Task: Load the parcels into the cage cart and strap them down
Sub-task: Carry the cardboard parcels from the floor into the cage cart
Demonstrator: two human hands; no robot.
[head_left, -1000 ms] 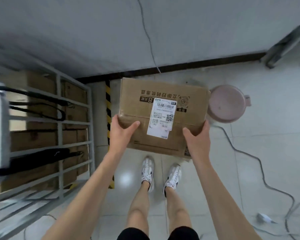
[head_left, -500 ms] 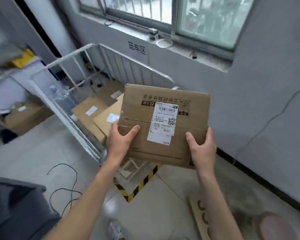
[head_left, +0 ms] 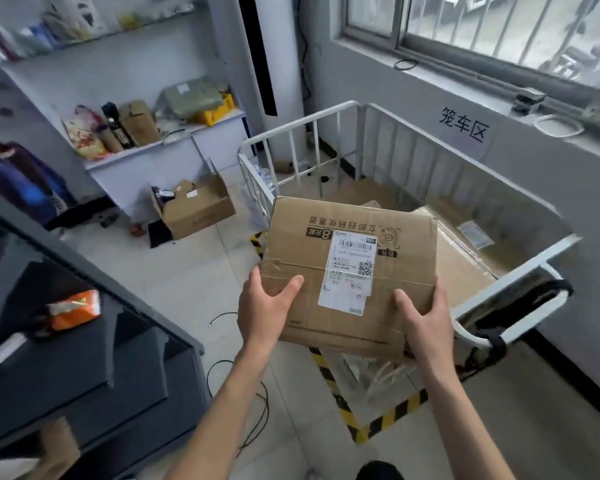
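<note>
Presently the cart [head_left: 298, 124] stands straight ahead, under the window wall. A second ago it lay off to the left and the view fell on bare floor. The person has thus turned to face it, and I judge the carry all but done, with the set-down next.

Parcels [head_left: 459, 268] already lie flat in the cart's bed, towards its right side. Room for more shows at the far left corner.

The box [head_left: 302, 244] in hand is held in the air, label up and roughly level. Its far edge overlaps the cart's near left corner in this view. Whether it has cleared the top rail cannot be told.

A black strap [head_left: 529, 294] hangs looped on the handle at the cart's near right corner, unused. Strapping is not yet begun.

Both arms reach forward, elbows slightly bent, as they were in both earlier views. The left hand [head_left: 264, 306] grips the box's near left corner, thumb laid on top. The right hand [head_left: 426, 320] grips the near right corner likewise. The fingers of both pass underneath, out of sight. The grip is unchanged throughout.
</note>
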